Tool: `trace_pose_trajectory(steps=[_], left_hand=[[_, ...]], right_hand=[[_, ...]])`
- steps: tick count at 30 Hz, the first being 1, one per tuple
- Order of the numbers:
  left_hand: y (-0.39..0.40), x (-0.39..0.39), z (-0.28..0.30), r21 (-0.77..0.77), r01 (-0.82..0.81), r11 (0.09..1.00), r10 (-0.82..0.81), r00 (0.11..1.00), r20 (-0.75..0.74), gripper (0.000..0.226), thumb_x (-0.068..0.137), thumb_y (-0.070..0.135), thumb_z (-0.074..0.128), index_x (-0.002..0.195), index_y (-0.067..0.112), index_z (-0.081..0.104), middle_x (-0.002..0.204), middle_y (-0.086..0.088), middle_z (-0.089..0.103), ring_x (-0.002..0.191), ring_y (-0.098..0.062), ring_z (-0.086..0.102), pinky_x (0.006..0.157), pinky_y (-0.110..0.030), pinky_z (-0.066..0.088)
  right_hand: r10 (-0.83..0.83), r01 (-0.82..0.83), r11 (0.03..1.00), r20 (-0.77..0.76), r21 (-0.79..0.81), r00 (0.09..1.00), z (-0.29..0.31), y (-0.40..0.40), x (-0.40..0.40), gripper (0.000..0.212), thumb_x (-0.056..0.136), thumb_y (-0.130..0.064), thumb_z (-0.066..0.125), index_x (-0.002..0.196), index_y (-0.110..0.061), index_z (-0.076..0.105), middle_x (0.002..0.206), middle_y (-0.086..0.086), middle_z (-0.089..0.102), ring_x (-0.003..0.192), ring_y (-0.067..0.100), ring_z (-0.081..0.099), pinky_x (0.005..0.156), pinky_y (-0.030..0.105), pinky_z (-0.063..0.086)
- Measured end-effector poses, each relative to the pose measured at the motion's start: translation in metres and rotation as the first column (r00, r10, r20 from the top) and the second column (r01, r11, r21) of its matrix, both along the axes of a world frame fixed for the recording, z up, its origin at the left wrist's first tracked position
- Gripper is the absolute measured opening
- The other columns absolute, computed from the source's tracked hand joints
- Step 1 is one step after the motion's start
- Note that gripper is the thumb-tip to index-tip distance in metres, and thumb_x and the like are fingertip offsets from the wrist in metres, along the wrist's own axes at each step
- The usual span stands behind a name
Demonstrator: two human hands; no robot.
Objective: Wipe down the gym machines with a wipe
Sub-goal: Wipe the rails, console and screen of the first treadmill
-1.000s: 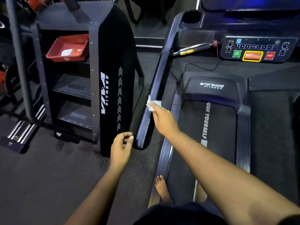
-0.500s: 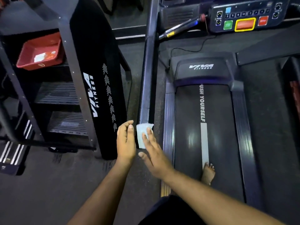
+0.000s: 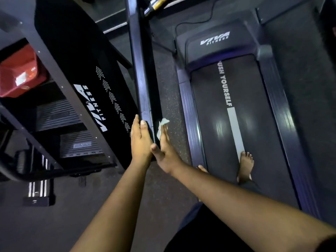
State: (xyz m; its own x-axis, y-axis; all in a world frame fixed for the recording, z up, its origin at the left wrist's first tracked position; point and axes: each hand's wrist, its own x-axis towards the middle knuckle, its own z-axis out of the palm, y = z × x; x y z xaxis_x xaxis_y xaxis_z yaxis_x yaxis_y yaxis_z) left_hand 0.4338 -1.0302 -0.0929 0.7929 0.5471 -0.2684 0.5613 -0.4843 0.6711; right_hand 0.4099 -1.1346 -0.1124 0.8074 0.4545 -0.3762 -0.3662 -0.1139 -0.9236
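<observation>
The treadmill's dark left handrail (image 3: 141, 73) runs from the top of the view down to its near end between my hands. My left hand (image 3: 141, 140) lies flat with straight fingers against the rail end's left side. My right hand (image 3: 166, 151) presses a small white wipe (image 3: 161, 127) with straight fingers against the rail end's right side. The wipe sticks out past my fingertips. The treadmill belt (image 3: 234, 124), marked PUSH YOURSELF, lies to the right.
A black VIVA FITNESS machine (image 3: 87, 88) stands close on the left, with a red tray (image 3: 18, 73) on its shelf. My bare feet (image 3: 245, 164) stand on the treadmill. Speckled rubber floor (image 3: 167, 91) shows between rail and belt.
The wipe has slid down the handrail to its near end. My left hand rose and now rests flat on the rail end. The camera tipped further down.
</observation>
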Motion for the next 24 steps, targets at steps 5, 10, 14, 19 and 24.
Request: trace_pose_trajectory(steps=[5,10,14,19,24], left_hand=[[-0.003,-0.005,0.002,0.018,0.021,1.0,-0.02,1.0,-0.021,0.053,0.11,0.043,0.028,0.16,0.025,0.028,0.165,0.002,0.031,0.152,-0.014,0.026,0.124,-0.034,0.02],[-0.002,0.0,0.001,0.028,0.017,0.999,-0.016,1.0,-0.021,0.053,0.11,0.043,0.028,0.16,0.024,0.029,0.164,0.0,0.034,0.151,-0.015,0.029,0.123,-0.033,0.022],[-0.003,-0.001,0.001,0.006,0.016,1.0,-0.015,0.999,-0.039,0.054,0.11,0.046,0.027,0.16,0.026,0.029,0.164,0.001,0.033,0.15,-0.015,0.029,0.124,-0.038,0.024],[-0.002,-0.002,0.003,-0.021,0.017,1.0,-0.017,1.0,-0.006,0.052,0.11,0.044,0.027,0.16,0.028,0.028,0.164,0.005,0.032,0.15,-0.011,0.028,0.119,-0.028,0.022],[-0.002,-0.002,0.002,-0.006,0.038,0.999,-0.038,0.999,-0.027,0.053,0.11,0.045,0.026,0.161,0.031,0.024,0.166,0.001,0.028,0.151,-0.014,0.027,0.124,-0.037,0.023]], right_hand=[[0.053,-0.061,0.996,0.115,0.067,0.992,0.005,-0.004,-0.033,0.126,0.063,-0.1,0.022,0.156,-0.026,-0.02,0.164,-0.003,-0.028,0.151,0.009,-0.024,0.126,0.039,0.0],[0.024,-0.023,0.999,-0.052,0.023,0.998,-0.012,-0.002,-0.016,0.136,0.057,-0.105,0.019,0.158,-0.021,-0.015,0.164,-0.004,-0.025,0.152,0.01,-0.022,0.127,0.047,0.0],[-0.008,0.009,0.999,-0.011,0.047,1.0,0.009,0.006,0.025,0.138,0.056,-0.105,0.017,0.16,-0.019,-0.012,0.166,-0.004,-0.021,0.151,0.007,-0.023,0.127,0.045,-0.005],[0.128,-0.13,0.99,0.027,0.058,0.991,-0.002,-0.01,-0.038,0.132,0.056,-0.103,0.02,0.157,-0.028,-0.019,0.163,-0.013,-0.029,0.148,-0.003,-0.022,0.125,0.034,0.001],[0.003,0.001,0.999,-0.089,0.039,0.996,-0.002,0.001,0.019,0.139,0.056,-0.106,0.02,0.159,-0.019,-0.012,0.167,-0.002,-0.018,0.153,0.008,-0.012,0.127,0.042,0.002]])
